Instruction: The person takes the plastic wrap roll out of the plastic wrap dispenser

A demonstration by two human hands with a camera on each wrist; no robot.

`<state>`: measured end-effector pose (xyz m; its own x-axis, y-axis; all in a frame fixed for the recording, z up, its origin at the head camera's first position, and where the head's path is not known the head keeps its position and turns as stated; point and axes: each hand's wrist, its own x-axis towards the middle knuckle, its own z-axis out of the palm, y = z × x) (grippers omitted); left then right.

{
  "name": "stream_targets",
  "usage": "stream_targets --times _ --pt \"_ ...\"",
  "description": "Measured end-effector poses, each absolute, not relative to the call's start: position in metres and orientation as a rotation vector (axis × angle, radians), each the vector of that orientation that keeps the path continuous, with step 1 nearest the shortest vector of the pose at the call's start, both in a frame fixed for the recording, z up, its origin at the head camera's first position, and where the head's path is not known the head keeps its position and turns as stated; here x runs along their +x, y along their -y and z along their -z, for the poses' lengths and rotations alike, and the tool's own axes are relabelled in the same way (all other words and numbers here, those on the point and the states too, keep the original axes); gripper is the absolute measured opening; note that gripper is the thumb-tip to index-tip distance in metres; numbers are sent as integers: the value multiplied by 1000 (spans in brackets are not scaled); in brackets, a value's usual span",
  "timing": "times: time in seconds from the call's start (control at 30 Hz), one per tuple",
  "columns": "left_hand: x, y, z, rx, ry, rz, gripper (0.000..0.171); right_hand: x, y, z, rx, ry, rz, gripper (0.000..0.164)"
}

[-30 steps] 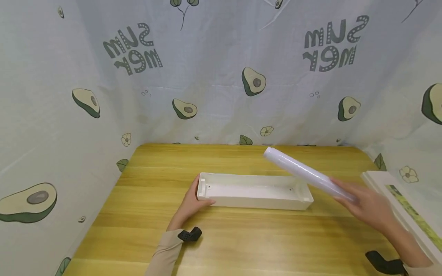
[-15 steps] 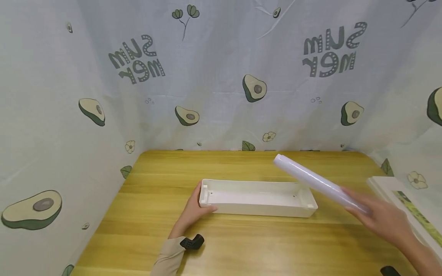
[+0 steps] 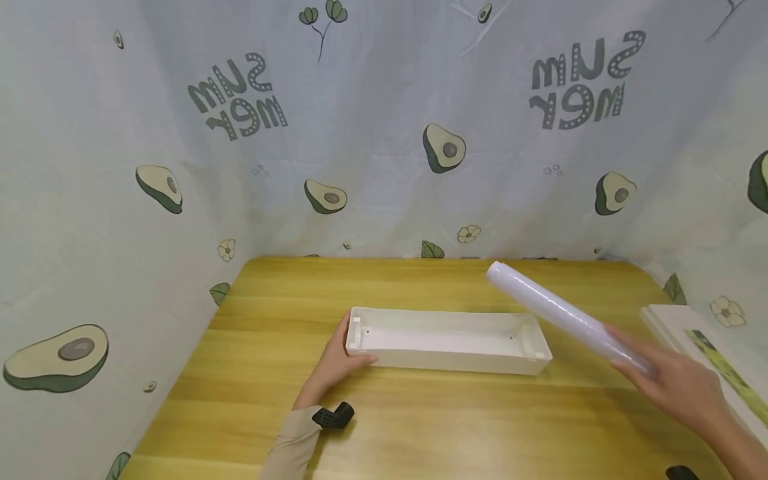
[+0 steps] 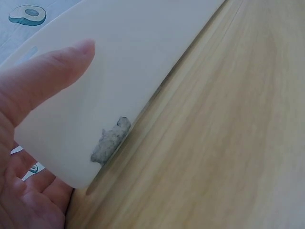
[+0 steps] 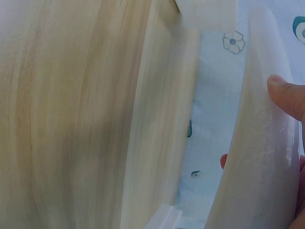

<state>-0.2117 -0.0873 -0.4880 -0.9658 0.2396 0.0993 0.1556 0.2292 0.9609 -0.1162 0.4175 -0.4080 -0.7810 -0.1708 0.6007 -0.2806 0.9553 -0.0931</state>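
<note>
A long white open-topped box (image 3: 450,361) lies on the wooden table, its inside showing two small holes. My left hand (image 3: 337,360) grips its left end, thumb along the front wall and fingers behind the end. In the left wrist view, a grey worn patch (image 4: 112,141) marks the box wall (image 4: 128,57) near its bottom edge. My right hand (image 3: 678,381) holds a roll of clear plastic film (image 3: 567,316) by its near end. The roll slants up to the left, above the table and right of the box. In the right wrist view, the thumb lies along the film roll (image 5: 262,143).
At the right table edge lies a long white piece with a green-and-yellow printed strip (image 3: 729,370). A curtain printed with avocados (image 3: 384,133) hangs around the wooden table (image 3: 420,420) at the back and sides.
My right hand has moved right with the film roll, drawing it away from the box. The left hand keeps its hold on the box; the head view has shifted slightly.
</note>
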Motion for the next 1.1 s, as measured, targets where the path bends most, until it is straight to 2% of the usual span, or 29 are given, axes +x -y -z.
stream_targets --times 0.37,0.67,1.1 --pt "-198 87 458 389 -2411 -1826 103 -108 -419 413 226 2518 -222 65" --pt "-210 87 484 377 -2422 -1837 105 -98 -424 416 154 2563 -206 68" --pt "-213 87 488 383 -2425 -1847 106 -88 -432 412 170 2552 -211 66"
